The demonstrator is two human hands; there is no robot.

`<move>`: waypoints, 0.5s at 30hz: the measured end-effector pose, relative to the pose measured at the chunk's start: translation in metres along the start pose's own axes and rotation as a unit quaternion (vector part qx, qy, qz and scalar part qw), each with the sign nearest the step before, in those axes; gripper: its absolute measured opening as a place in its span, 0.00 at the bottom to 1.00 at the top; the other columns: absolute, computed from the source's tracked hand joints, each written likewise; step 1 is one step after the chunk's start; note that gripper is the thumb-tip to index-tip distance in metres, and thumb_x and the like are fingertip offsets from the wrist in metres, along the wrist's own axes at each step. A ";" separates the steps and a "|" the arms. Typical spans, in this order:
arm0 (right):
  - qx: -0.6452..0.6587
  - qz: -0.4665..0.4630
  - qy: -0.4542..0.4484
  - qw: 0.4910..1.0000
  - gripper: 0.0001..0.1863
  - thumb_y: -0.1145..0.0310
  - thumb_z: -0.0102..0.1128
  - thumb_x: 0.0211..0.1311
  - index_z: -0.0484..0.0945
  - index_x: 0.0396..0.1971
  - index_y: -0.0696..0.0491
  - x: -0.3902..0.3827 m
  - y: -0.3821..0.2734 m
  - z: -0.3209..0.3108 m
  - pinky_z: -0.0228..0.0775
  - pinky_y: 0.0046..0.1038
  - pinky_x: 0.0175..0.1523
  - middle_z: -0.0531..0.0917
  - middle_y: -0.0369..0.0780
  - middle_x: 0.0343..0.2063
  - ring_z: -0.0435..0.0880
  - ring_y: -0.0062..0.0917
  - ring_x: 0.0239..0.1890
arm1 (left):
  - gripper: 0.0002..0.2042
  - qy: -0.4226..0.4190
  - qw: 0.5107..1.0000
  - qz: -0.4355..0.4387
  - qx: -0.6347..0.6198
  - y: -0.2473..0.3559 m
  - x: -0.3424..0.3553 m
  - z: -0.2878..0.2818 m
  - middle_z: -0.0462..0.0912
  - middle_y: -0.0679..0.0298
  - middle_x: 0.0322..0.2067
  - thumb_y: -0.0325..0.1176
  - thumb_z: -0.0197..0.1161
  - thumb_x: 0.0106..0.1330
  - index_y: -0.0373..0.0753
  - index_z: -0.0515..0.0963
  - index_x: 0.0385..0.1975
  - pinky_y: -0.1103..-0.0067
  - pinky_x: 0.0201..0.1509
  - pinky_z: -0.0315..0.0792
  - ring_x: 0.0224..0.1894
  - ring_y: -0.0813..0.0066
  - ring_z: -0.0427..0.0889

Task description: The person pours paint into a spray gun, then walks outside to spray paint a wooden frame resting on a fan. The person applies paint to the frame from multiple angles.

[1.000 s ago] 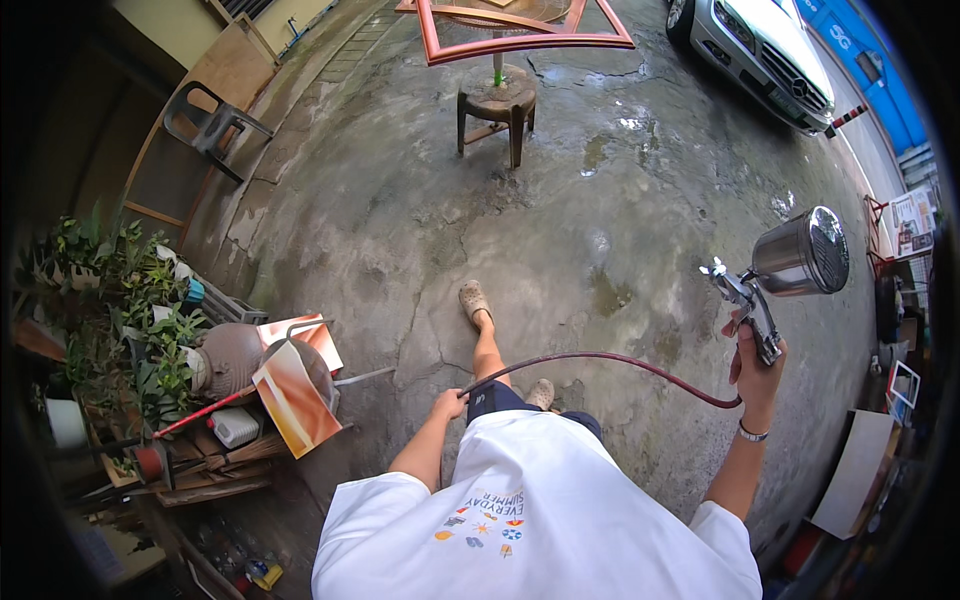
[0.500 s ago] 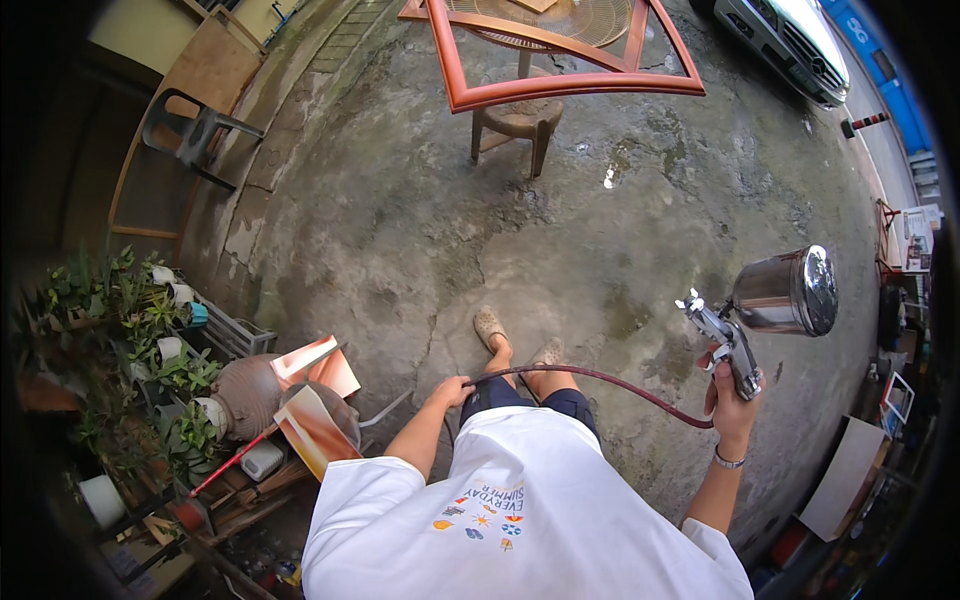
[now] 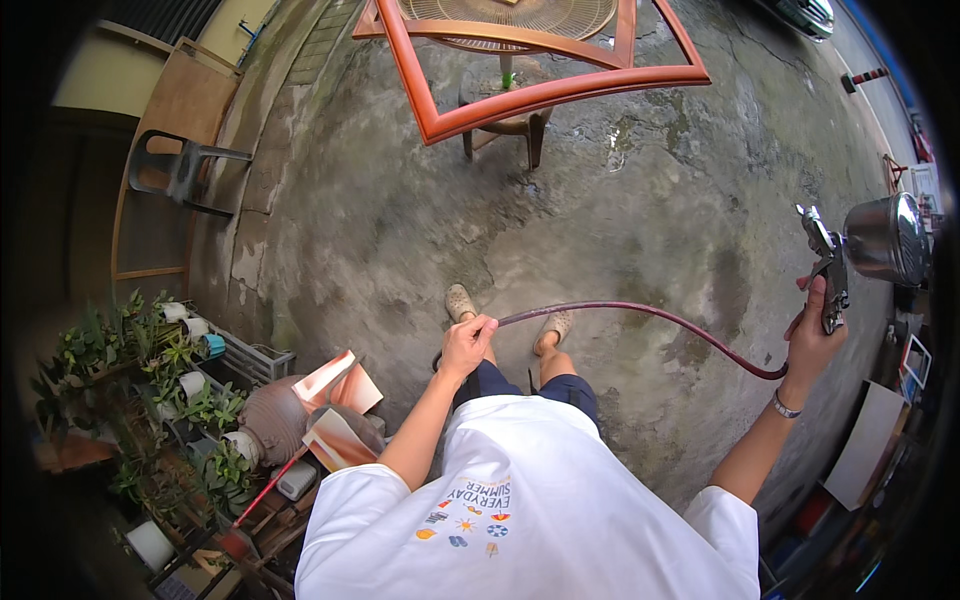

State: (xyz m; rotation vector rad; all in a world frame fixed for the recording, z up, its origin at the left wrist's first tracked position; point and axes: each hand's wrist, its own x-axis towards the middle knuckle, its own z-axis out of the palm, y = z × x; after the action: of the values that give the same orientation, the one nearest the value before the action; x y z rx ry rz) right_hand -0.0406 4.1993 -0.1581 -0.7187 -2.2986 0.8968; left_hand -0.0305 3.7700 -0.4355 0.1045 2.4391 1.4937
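Note:
My right hand [image 3: 815, 335], at the far right, is wrapped round the handle of a spray gun [image 3: 826, 265]. A shiny metal paint cup [image 3: 885, 240] is fixed to the gun's side. From the handle's lower end a dark red hose [image 3: 655, 309] arcs across in front of my body to my left hand [image 3: 467, 345]. The left fingers are closed round the hose above my left thigh. Ahead, a reddish-brown wooden frame [image 3: 560, 93] lies raised over a round wire fan grille [image 3: 500, 30] and a stool [image 3: 530, 125]. Neither hand touches the frame.
To the left are a dark plastic chair [image 3: 175, 165], potted plants [image 3: 160, 360], a ribbed clay jar [image 3: 275, 418] and paint-streaked boards [image 3: 340, 438]. A pale panel [image 3: 868, 445] leans at the right. A car [image 3: 808, 15] stands at the far right on the concrete floor [image 3: 600, 220].
My right hand has carried the spray gun outward to the right and slightly up. My left hand has risen with the hose. The view has shifted, and the wooden frame appears nearer.

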 end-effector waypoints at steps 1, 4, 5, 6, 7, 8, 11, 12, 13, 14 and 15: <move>-0.015 -0.005 0.010 1.000 0.21 0.53 0.59 0.69 0.83 0.31 0.59 0.001 -0.006 0.004 0.51 0.20 0.14 0.80 0.33 0.19 0.65 0.10 0.09 | 0.15 -0.004 1.000 0.014 -0.001 -0.001 0.009 -0.009 0.74 0.54 0.18 0.42 0.60 0.70 0.35 0.79 0.28 0.72 0.25 0.66 0.18 0.65 0.71; -0.012 0.021 0.016 1.000 0.22 0.52 0.58 0.69 0.83 0.31 0.59 -0.018 -0.032 0.032 0.50 0.19 0.15 0.79 0.33 0.17 0.65 0.10 0.09 | 0.15 -0.017 0.999 0.035 0.011 -0.010 0.032 -0.041 0.72 0.56 0.16 0.40 0.59 0.70 0.34 0.78 0.26 0.74 0.24 0.64 0.18 0.69 0.69; -0.008 0.032 0.012 0.999 0.22 0.52 0.58 0.70 0.83 0.31 0.59 -0.028 -0.040 0.043 0.50 0.19 0.14 0.79 0.33 0.17 0.65 0.10 0.09 | 0.15 -0.019 0.999 0.032 0.027 -0.016 0.038 -0.060 0.72 0.58 0.16 0.39 0.59 0.70 0.33 0.77 0.25 0.75 0.24 0.64 0.18 0.73 0.68; 0.002 0.038 -0.005 0.999 0.21 0.53 0.59 0.69 0.82 0.32 0.59 -0.039 -0.053 0.057 0.51 0.19 0.14 0.79 0.33 0.18 0.65 0.10 0.09 | 0.16 -0.013 0.999 0.024 0.039 -0.025 0.040 -0.081 0.72 0.60 0.15 0.38 0.58 0.70 0.32 0.76 0.23 0.77 0.24 0.63 0.18 0.76 0.67; 0.036 0.056 -0.019 0.998 0.20 0.54 0.59 0.69 0.81 0.32 0.59 -0.055 -0.060 0.066 0.51 0.18 0.14 0.80 0.33 0.19 0.66 0.10 0.09 | 0.16 -0.006 0.999 0.020 0.049 -0.043 0.042 -0.097 0.70 0.61 0.15 0.37 0.58 0.70 0.32 0.75 0.22 0.77 0.24 0.62 0.19 0.77 0.66; 0.070 0.073 -0.034 0.994 0.19 0.56 0.59 0.69 0.80 0.33 0.59 -0.072 -0.067 0.076 0.52 0.18 0.14 0.81 0.34 0.20 0.66 0.11 0.09 | 0.17 0.002 0.998 0.016 0.059 -0.062 0.044 -0.116 0.69 0.62 0.14 0.37 0.58 0.70 0.32 0.73 0.21 0.76 0.23 0.61 0.19 0.79 0.65; 0.153 0.100 -0.110 0.977 0.18 0.56 0.61 0.67 0.78 0.35 0.60 -0.127 -0.103 0.099 0.55 0.17 0.15 0.82 0.36 0.21 0.68 0.12 0.11 | 0.19 0.027 0.998 -0.013 0.058 -0.095 0.050 -0.170 0.66 0.62 0.13 0.39 0.58 0.70 0.32 0.73 0.20 0.76 0.24 0.61 0.19 0.80 0.64; 0.169 0.114 -0.148 0.968 0.19 0.55 0.62 0.67 0.78 0.35 0.60 -0.143 -0.112 0.103 0.57 0.17 0.17 0.82 0.37 0.21 0.70 0.13 0.13 | 0.19 0.044 0.997 -0.015 0.060 -0.103 0.049 -0.188 0.65 0.61 0.13 0.40 0.58 0.70 0.32 0.73 0.19 0.75 0.23 0.61 0.18 0.78 0.63; 0.178 0.099 -0.176 0.963 0.19 0.56 0.63 0.66 0.78 0.35 0.61 -0.156 -0.122 0.109 0.61 0.17 0.21 0.82 0.37 0.23 0.73 0.14 0.15 | 0.20 0.060 0.996 -0.016 0.063 -0.109 0.051 -0.204 0.65 0.60 0.13 0.41 0.58 0.70 0.32 0.72 0.19 0.75 0.23 0.60 0.17 0.77 0.63; 0.187 0.083 -0.205 0.957 0.20 0.56 0.64 0.65 0.77 0.34 0.61 -0.166 -0.133 0.116 0.64 0.17 0.24 0.83 0.38 0.24 0.76 0.15 0.18 | 0.20 0.063 0.995 -0.025 0.067 -0.113 0.052 -0.217 0.65 0.60 0.13 0.40 0.58 0.70 0.32 0.72 0.19 0.75 0.23 0.61 0.17 0.77 0.64; 0.174 0.049 -0.231 0.956 0.19 0.57 0.65 0.64 0.77 0.35 0.62 -0.174 -0.143 0.121 0.65 0.18 0.26 0.83 0.38 0.24 0.76 0.16 0.19 | 0.20 0.066 0.995 -0.032 0.073 -0.114 0.053 -0.230 0.66 0.61 0.13 0.40 0.58 0.70 0.32 0.73 0.19 0.75 0.24 0.61 0.17 0.77 0.65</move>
State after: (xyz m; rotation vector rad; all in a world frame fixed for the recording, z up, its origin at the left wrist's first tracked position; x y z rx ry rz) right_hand -0.0383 3.9453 -0.1819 -0.5089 -2.4036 1.6120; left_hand -0.1344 3.5301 -0.4486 -0.0437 2.6287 1.3337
